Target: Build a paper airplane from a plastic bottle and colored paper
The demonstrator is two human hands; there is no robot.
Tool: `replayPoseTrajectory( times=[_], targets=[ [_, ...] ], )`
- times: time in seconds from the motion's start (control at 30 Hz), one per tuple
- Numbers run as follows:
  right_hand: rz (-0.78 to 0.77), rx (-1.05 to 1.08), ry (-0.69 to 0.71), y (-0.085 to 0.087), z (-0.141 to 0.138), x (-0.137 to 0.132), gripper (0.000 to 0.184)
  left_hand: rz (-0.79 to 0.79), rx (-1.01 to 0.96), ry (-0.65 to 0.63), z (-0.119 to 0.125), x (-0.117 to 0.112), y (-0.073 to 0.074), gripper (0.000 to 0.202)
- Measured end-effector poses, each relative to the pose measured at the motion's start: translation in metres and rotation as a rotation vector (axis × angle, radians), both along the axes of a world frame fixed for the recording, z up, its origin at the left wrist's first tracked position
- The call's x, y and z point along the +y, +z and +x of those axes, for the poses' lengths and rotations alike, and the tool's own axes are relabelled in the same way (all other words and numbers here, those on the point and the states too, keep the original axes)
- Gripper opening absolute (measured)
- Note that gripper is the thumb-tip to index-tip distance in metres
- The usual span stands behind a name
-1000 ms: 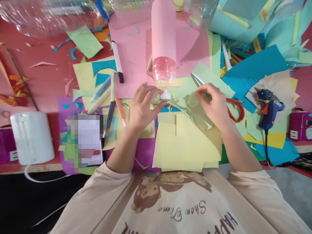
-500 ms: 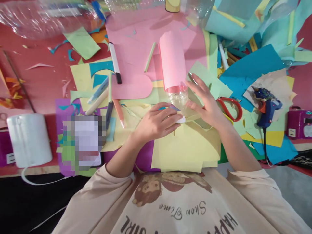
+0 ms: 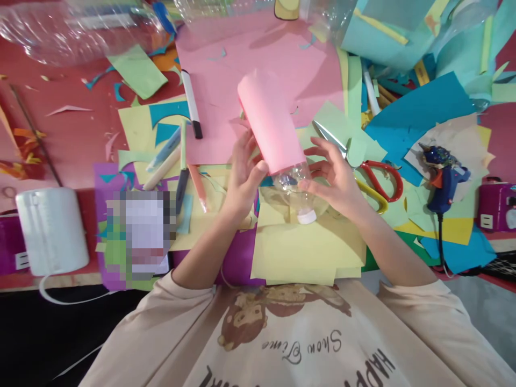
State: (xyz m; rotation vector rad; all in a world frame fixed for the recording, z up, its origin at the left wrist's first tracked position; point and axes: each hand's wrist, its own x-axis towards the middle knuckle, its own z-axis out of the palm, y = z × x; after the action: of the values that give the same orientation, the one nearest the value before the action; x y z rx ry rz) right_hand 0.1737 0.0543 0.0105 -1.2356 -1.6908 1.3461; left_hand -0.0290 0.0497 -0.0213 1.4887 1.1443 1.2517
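Note:
A clear plastic bottle wrapped in pink paper (image 3: 270, 126) is lifted above the paper-strewn table, its white cap (image 3: 307, 217) pointing toward me. My left hand (image 3: 242, 177) grips the pink-wrapped body from the left. My right hand (image 3: 336, 180) holds the clear neck end from the right, fingers curled round it. Beneath lie yellow paper sheets (image 3: 306, 252) and a large pink sheet (image 3: 258, 59).
Red-handled scissors (image 3: 379, 180) lie just right of my right hand. A blue glue gun (image 3: 443, 177) sits further right. A black-and-white marker (image 3: 191, 105) and several pens (image 3: 173, 156) lie at left, a white roll (image 3: 52, 228) at far left. Coloured paper scraps cover the table.
The bottle was standing on its cap a second ago. Both hands took it, tipped it over and lifted it; my left hand moved from the cap to the pink body.

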Motion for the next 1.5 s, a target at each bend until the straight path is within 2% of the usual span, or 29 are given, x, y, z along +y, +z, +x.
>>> replayPoseTrajectory(
  times=[0.07,0.17,0.33,0.47,0.6,0.7,0.83,0.97,1.17,1.5],
  targets=[
    [-0.017,0.029,0.016,0.003,-0.005,-0.005,0.079,-0.079,-0.078,-0.048,0.002,0.001,-0.001,0.055],
    [-0.035,0.072,0.028,0.005,-0.010,-0.010,0.083,-0.149,-0.146,-0.035,0.004,-0.002,0.001,0.052],
    [-0.101,0.137,0.047,0.003,-0.011,-0.010,0.081,-0.175,-0.188,-0.023,0.003,-0.003,-0.002,0.048],
    [-0.101,0.111,0.086,0.004,-0.009,-0.010,0.079,-0.219,-0.224,-0.067,0.005,-0.002,-0.002,0.049],
    [0.008,-0.010,0.064,0.007,-0.009,-0.015,0.079,-0.117,-0.153,-0.031,0.007,-0.002,0.001,0.045],
    [0.067,-0.152,0.046,0.011,-0.010,-0.018,0.082,-0.041,-0.054,0.004,0.003,-0.001,-0.001,0.051],
    [0.125,-0.245,0.064,0.014,-0.011,-0.020,0.082,-0.014,0.024,-0.020,-0.004,0.000,-0.008,0.057],
    [0.175,-0.293,0.063,0.014,-0.011,-0.020,0.080,0.002,0.020,-0.050,-0.003,0.000,-0.007,0.054],
    [0.157,-0.290,0.052,0.014,-0.009,-0.019,0.079,-0.037,0.022,-0.058,-0.002,-0.003,-0.001,0.053],
    [0.085,-0.225,0.036,0.013,-0.008,-0.018,0.081,-0.033,0.063,-0.051,-0.003,-0.006,-0.008,0.055]
  ],
)
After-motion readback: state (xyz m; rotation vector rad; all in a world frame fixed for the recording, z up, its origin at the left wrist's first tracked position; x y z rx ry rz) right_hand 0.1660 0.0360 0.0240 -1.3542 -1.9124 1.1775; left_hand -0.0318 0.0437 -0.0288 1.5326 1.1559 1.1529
